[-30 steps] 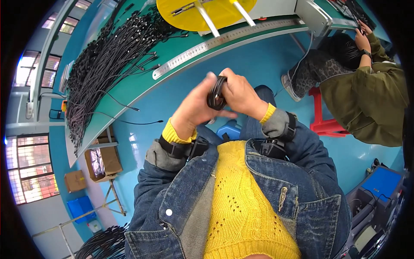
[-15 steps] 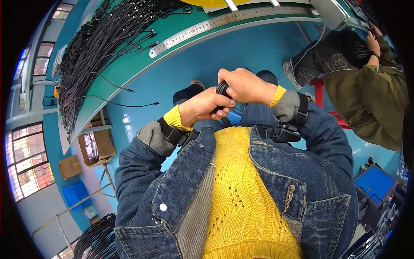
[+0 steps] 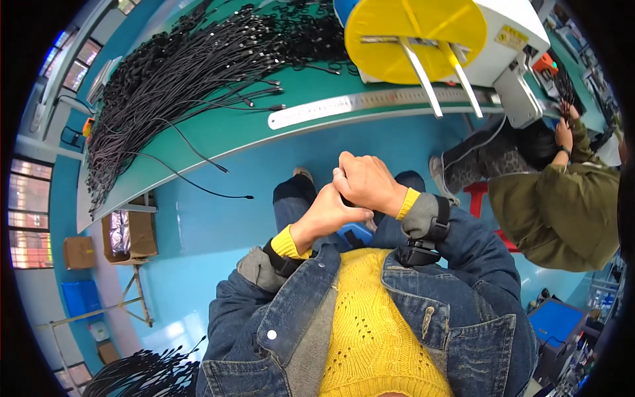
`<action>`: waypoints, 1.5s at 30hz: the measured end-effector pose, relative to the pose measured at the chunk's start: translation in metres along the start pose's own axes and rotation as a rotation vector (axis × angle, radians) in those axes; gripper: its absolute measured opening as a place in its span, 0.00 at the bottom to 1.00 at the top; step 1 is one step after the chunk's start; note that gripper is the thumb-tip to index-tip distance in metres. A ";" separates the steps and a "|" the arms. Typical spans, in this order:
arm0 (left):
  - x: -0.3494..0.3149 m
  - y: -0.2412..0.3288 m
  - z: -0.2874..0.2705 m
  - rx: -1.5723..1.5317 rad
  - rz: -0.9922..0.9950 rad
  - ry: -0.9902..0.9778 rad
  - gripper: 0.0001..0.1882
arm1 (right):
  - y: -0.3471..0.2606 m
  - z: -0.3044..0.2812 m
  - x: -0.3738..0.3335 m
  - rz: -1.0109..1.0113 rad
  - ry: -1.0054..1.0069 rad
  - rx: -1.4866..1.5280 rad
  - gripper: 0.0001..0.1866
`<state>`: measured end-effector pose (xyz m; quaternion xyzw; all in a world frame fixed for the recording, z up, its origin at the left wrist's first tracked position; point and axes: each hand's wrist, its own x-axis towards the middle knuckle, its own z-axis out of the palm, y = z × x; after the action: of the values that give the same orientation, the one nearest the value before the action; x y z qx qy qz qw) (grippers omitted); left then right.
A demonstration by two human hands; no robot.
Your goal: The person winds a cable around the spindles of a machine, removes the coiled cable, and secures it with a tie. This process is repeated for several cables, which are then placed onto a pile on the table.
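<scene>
In front of my chest, over the floor, both hands are closed together around a coiled black cable (image 3: 346, 202). Only a small dark part of the coil shows between them; fingers cover the rest. My left hand (image 3: 325, 216) wraps it from below, its thumb pointing right. Pressed against it from above is my right hand (image 3: 372, 180), with its fingers curled over. Past my hands, a large heap of black cables (image 3: 205, 76) lies on the green table (image 3: 245, 126), and a few loose ends hang over its edge.
A steel ruler (image 3: 317, 110) lies along the table's near edge. Behind it stands a white machine (image 3: 512, 23) with a yellow disc (image 3: 417, 63) and two projecting metal rods. A co-worker in a green jacket (image 3: 552, 218) sits at right. More black cables (image 3: 142, 374) are at lower left.
The view has tilted up, bringing more of the table and the yellow disc in. My right hand has closed further over the coil, which showed plainly before and is now nearly hidden.
</scene>
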<state>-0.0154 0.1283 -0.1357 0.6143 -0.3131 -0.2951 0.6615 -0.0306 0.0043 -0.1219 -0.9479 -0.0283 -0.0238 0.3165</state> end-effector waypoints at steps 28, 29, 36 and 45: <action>0.012 -0.006 -0.101 -1.175 -0.146 -0.113 0.16 | 0.025 -0.049 0.138 0.440 0.049 1.183 0.09; 0.016 -0.005 -0.098 -1.118 -0.142 -0.056 0.16 | 0.022 -0.050 0.124 0.396 -0.013 1.241 0.09; 0.028 0.014 -0.058 -0.656 -0.136 0.155 0.12 | 0.016 -0.035 0.033 0.398 -0.377 1.547 0.09; 0.023 0.008 -0.043 -0.583 -0.247 0.204 0.07 | 0.013 -0.025 -0.043 -0.326 -0.021 1.191 0.07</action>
<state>0.0322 0.1383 -0.1289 0.4588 -0.0708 -0.3871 0.7966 -0.0728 -0.0227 -0.1125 -0.5919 -0.1845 -0.0428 0.7834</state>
